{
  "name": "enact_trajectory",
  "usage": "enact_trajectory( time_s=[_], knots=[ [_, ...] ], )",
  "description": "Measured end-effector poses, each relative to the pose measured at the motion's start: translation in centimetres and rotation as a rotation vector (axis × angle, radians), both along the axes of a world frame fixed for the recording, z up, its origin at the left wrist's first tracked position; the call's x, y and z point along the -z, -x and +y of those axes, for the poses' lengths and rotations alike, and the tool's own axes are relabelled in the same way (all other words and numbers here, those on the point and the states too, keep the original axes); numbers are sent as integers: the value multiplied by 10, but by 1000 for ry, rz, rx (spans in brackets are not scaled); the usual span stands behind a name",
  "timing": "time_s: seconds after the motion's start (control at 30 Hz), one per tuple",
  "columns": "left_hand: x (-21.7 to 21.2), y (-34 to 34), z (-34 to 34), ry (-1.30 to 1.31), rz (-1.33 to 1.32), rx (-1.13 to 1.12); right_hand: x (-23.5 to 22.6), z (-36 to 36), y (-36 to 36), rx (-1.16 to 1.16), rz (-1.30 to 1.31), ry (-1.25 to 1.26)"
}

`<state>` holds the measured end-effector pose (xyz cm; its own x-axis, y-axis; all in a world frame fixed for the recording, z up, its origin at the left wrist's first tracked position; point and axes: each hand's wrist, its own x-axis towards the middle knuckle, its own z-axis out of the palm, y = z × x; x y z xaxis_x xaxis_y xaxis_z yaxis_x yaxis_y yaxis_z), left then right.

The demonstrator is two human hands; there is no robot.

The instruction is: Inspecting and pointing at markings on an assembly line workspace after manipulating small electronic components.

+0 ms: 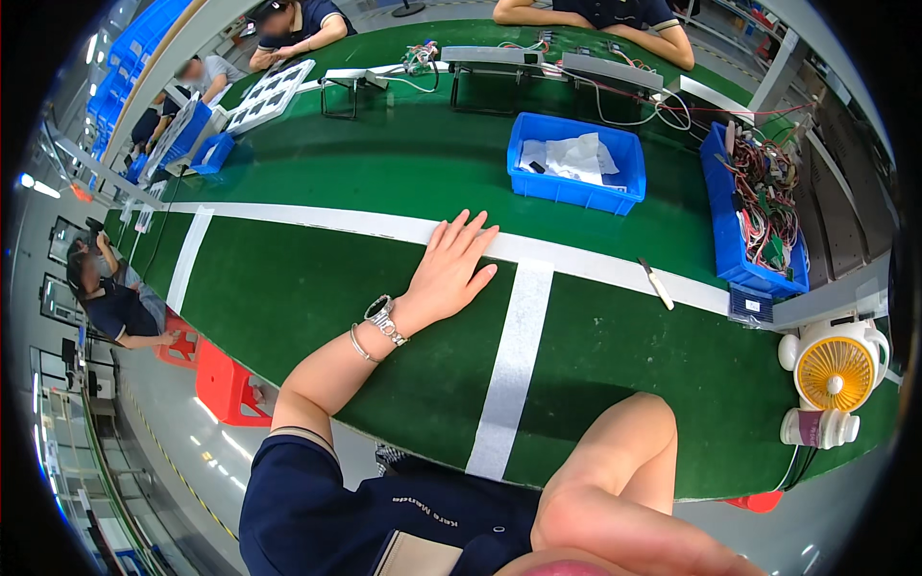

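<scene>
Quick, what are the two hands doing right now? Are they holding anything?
Left hand: open, palm flat on the green table, holding nothing.
Right hand: cannot tell; only the bent right arm shows, and the hand itself is out of view.

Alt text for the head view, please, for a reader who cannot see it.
The person's left hand lies flat and empty on a green table marked with white lines; the right hand is out of view. Beyond are a blue bin of papers and a small yellow fan.

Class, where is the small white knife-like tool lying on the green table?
In the head view, the white tool lies right of the left hand, beside the white stripe, below the blue bin.
</scene>
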<state>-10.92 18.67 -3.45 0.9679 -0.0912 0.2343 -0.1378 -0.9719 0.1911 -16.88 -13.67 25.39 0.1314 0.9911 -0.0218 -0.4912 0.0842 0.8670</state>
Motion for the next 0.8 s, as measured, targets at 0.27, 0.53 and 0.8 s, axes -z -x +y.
enact_trajectory(
  time_s=[0.27,0.53,0.8],
  knots=[
    [0,-1,0,-7,8,-6,-13,-4,-3,7,66,174],
    [-2,-5,-6,10,-5,10,0,13,13,182,111,-66],
    [-2,3,0,7,3,-13,-30,-1,-9,-82,-1,371]
  ],
)
